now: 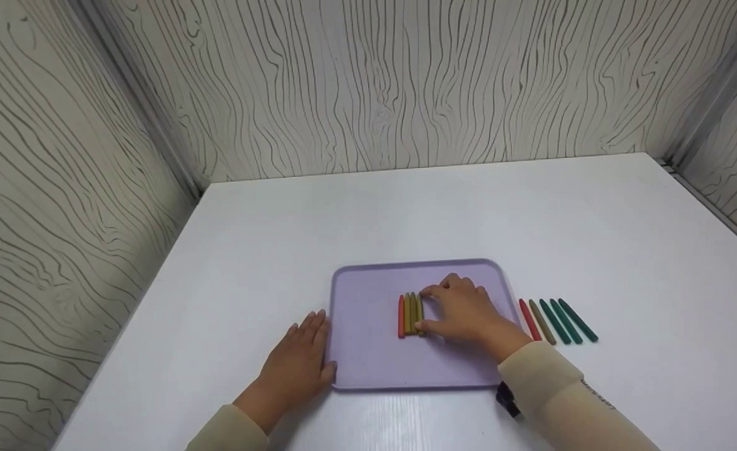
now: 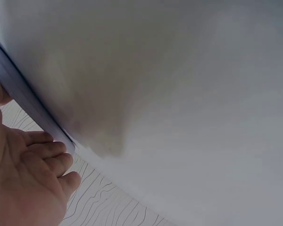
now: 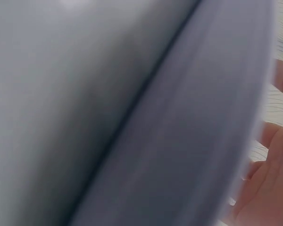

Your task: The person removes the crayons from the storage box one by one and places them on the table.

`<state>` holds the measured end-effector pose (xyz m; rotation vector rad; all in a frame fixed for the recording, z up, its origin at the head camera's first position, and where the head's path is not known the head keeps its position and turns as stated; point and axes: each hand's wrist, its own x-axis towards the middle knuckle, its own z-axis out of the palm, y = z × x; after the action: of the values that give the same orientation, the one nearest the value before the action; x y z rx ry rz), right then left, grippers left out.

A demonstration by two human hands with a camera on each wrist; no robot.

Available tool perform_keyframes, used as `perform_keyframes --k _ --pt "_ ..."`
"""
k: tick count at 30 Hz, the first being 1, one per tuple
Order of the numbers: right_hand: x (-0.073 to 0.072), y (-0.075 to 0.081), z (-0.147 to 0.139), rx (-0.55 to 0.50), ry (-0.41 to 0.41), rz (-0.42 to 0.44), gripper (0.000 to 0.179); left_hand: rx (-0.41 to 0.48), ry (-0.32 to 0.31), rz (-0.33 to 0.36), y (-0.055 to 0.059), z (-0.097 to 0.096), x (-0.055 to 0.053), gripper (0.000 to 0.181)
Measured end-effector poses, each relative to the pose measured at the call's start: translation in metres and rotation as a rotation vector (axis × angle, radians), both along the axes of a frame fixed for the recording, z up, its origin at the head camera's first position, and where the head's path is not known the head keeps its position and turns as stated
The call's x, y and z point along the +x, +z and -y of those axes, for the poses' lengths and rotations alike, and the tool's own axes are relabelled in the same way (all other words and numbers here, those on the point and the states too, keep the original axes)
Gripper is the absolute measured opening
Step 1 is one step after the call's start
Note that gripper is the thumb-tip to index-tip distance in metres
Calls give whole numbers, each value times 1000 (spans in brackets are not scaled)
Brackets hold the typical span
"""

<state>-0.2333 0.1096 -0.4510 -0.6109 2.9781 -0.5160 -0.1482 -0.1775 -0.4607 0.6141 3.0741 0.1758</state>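
On the shallow rectangular light-purple tray (image 1: 368,366), which lies on the smooth white table (image 1: 268,250), one slim red wax crayon (image 1: 401,316) and several slim olive crayons (image 1: 410,316) lie side by side near the middle. The right hand (image 1: 465,310) is over the right part of the tray; its thumb and index finger pinch the rightmost olive crayon (image 1: 420,310) near its two ends, but the tray blocks the right wrist view, so how firm this grasp is I cannot tell. The left hand (image 1: 299,360) rests against the left side of the tray with relaxed fingers, grasping nothing.

In my judgement, a sideways push of the thumb could roll the neighbours out of line, because they lie so tightly. Uneven pressure at the two ends could make the pinched crayon slip. If the left hand presses too hard, the tray may slide.

The raised rim is low, yet a dragged crayon could catch on it. There is free room inside, left of the red crayon. On the right, the beige sleeve (image 1: 540,376) comes close to the row of red, olive and dark green crayons (image 1: 566,321) on the table; a careless forearm could sweep them.
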Motion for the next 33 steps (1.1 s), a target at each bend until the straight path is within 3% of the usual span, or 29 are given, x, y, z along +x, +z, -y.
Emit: perform_keyframes --k 10,13,21,33 --pt "-1 -1 0 -130 -21 109 51 11 9 29 -1 2 -1 66" --pt "0 1 4 -133 -40 121 51 19 21 54 -1 2 -1 66" --pt "5 4 13 -122 -92 122 56 12 17 38 0 1 -1 66" --pt "8 3 14 -172 -92 174 50 3 -2 29 1 0 0 65"
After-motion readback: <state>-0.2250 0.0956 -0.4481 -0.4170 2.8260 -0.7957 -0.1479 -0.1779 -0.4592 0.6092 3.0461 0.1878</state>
